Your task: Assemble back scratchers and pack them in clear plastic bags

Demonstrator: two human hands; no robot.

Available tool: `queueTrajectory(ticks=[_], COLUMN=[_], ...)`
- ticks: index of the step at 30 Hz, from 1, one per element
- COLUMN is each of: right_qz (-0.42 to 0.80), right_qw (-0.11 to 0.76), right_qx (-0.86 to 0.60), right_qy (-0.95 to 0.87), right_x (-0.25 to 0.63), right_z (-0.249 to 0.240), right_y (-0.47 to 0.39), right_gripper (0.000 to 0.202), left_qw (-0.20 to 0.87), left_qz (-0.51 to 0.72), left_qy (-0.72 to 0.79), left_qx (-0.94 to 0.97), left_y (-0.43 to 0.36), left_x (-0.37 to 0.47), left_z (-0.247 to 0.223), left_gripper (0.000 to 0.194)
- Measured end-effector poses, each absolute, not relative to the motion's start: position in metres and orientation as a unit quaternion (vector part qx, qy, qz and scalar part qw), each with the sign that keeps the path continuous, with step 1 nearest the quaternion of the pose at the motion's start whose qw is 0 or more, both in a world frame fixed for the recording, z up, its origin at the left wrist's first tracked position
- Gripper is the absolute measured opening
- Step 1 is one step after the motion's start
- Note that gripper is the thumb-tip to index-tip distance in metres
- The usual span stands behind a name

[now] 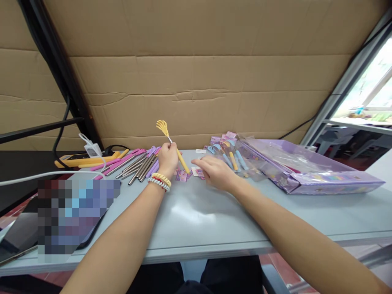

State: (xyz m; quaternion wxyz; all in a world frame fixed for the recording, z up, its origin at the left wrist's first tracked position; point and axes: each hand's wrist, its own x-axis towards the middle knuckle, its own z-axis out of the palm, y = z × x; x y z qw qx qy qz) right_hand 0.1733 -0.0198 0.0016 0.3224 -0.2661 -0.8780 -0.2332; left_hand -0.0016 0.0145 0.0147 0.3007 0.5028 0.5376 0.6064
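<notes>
My left hand [168, 159] is closed around a yellow back scratcher [183, 161], its claw end pointing up and its handle slanting down to the right. Just right of it, my right hand [216, 170] hovers low over the table, index finger stretched out, apparently holding nothing. Under and beside its fingertips lie small purple printed cards [181, 175] and a white tag [196, 171]. Left of my left hand is a pile of back scratchers [142, 165] with metal rods and pink and purple ends. Blue and yellow back scratchers [234, 157] in clear wrapping lie beyond my right hand.
A purple display box [330, 179] with clear plastic inside stands on the right of the grey table [196, 228]. At left are a tablet-like device [101, 212], a white cable [55, 178] and a yellow-black device [88, 158]. Cardboard [196, 73] walls off the back.
</notes>
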Motion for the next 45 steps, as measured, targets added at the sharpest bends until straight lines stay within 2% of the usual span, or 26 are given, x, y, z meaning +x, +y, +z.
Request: queueTrajectory(ticks=[6, 14, 20, 22, 25, 28, 31, 36, 41, 45], right_qz=[0.041, 0.385, 0.495, 0.517, 0.523, 0.508, 0.503, 0.461, 0.433, 0.386], right_qw=[0.255, 0.337, 0.383, 0.386, 0.396, 0.428, 0.468, 0.528, 0.549, 0.554], right_qx=[-0.299, -0.317, -0.349, -0.351, -0.354, -0.353, -0.349, -0.373, -0.405, -0.434], right_qy=[-0.918, -0.798, -0.697, -0.678, -0.666, -0.659, -0.637, -0.608, -0.589, -0.596], right_x=[0.163, 0.165, 0.166, 0.166, 0.166, 0.166, 0.166, 0.173, 0.178, 0.183], right_z=[-0.017, -0.012, -0.015, -0.018, -0.022, -0.024, -0.023, -0.018, -0.012, -0.006], right_y=[-0.023, -0.023, -0.013, -0.009, -0.004, -0.002, 0.0, 0.003, 0.003, 0.001], right_gripper=[0.052, 0.046, 0.041, 0.043, 0.046, 0.044, 0.044, 0.047, 0.052, 0.054], left_qw=[0.341, 0.456, 0.549, 0.558, 0.507, 0.411, 0.318, 0.163, 0.044, 0.041], left_qz=[0.617, 0.605, 0.541, 0.516, 0.494, 0.474, 0.413, 0.285, 0.219, 0.168], left_qy=[0.508, 0.427, 0.365, 0.343, 0.351, 0.423, 0.48, 0.476, 0.474, 0.512], left_qx=[0.494, 0.495, 0.522, 0.552, 0.613, 0.653, 0.706, 0.816, 0.852, 0.842], left_y=[0.018, 0.008, -0.001, -0.002, 0.0, 0.004, 0.003, -0.008, -0.013, -0.017], left_x=[-0.007, 0.003, 0.011, 0.012, 0.012, 0.012, 0.013, 0.019, 0.023, 0.021], left_z=[0.014, 0.014, 0.013, 0.013, 0.011, 0.006, -0.001, -0.01, -0.009, -0.001], left_gripper=[0.02, 0.014, 0.013, 0.012, 0.01, 0.027, 0.035, 0.054, 0.047, 0.045])
